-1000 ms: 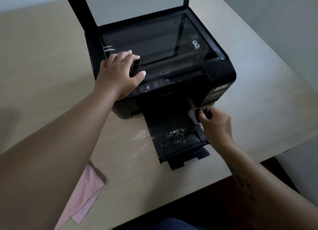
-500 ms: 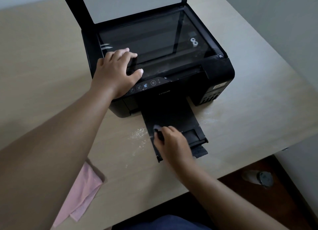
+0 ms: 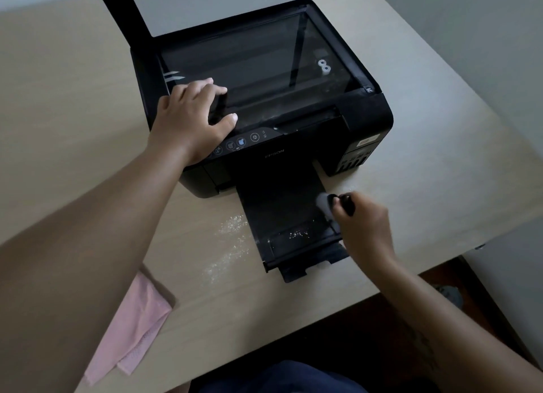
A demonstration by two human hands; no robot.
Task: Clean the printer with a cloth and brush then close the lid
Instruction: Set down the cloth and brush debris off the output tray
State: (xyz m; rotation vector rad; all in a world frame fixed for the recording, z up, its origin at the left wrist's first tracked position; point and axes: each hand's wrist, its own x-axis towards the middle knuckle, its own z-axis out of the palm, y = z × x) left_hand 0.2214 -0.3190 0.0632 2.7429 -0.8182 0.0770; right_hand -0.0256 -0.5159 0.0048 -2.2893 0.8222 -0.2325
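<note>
A black printer (image 3: 364, 119) stands on the beige table with its scanner lid (image 3: 211, 1) raised and the glass bed exposed. My left hand (image 3: 191, 119) rests on the printer's front left corner, fingers bent over the glass edge. My right hand (image 3: 364, 228) grips a small black-handled brush (image 3: 324, 201); its pale bristles touch the right side of the pulled-out output tray (image 3: 279, 204). White crumbs (image 3: 298, 234) lie near the tray's front end. A pink cloth (image 3: 132, 328) lies on the table at the lower left, partly behind my left forearm.
More white crumbs (image 3: 229, 242) are scattered on the table (image 3: 73, 128) left of the tray. The table's front edge runs just below the tray's end, with dark floor beyond. A grey wall stands at the right.
My right hand swept the brush from the tray's right side to its left front and has come back to the right side. Fewer crumbs lie on the tray. My left hand stayed put.
</note>
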